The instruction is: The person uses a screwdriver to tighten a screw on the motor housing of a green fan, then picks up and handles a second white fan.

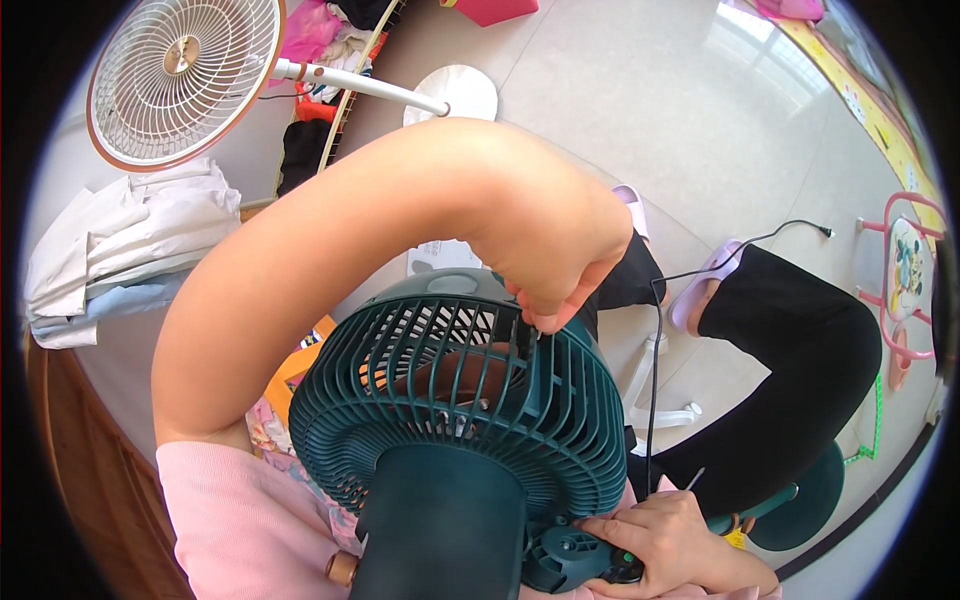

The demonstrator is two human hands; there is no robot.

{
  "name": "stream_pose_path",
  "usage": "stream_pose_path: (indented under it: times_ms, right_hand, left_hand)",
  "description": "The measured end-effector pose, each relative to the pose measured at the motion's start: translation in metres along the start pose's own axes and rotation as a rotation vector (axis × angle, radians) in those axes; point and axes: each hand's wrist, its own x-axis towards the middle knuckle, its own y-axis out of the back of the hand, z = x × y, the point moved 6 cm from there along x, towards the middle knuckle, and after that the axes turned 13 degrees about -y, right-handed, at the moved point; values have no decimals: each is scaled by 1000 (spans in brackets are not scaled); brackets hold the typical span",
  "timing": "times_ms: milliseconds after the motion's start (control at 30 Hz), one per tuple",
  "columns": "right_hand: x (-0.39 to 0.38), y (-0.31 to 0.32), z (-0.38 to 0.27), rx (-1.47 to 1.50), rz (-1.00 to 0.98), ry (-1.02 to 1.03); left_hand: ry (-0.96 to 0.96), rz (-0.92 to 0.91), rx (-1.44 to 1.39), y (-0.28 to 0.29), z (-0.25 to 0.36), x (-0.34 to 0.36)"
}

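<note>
A dark green fan head (420, 505) lies tilted in front of my body, its slatted cage (372, 405) upward and brown blades partly showing inside. My left hand (570, 265) arches over the cage, fingertips pinched at its top rim; what they grip there is too small to make out. My right hand (640, 540), low at the right, holds a dark green plastic part (560, 558) with small buttons beside the fan's housing. A black cable (655, 370) rises from near that hand to a plug (828, 232) at the right.
A white standing fan (182, 55) is at upper left above folded pale cloth (130, 235) and a clothes rack (335, 130). My black-trousered legs (790, 350) extend across the tiled floor (610, 90). A pink child's chair (895, 215) stands at the right edge.
</note>
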Motion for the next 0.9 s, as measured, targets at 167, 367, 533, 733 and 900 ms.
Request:
stream_pose_path:
  times_ms: [167,367,533,733,900]
  right_hand:
    - [1,0,-1,15,10,21]
    - [0,0,1,18,10,11]
    - [0,0,0,16,3,9]
    - [1,1,0,6,-1,5]
    - [1,1,0,3,-4,15]
  left_hand:
    - [-24,-8,-55,-3,-1,-3]
    - [-54,6,-47,-2,1,-2]
    - [-50,36,-86,-3,-1,-4]
    - [-48,65,-137,-3,-5,-1]
    - [-43,83,-152,-5,-6,-3]
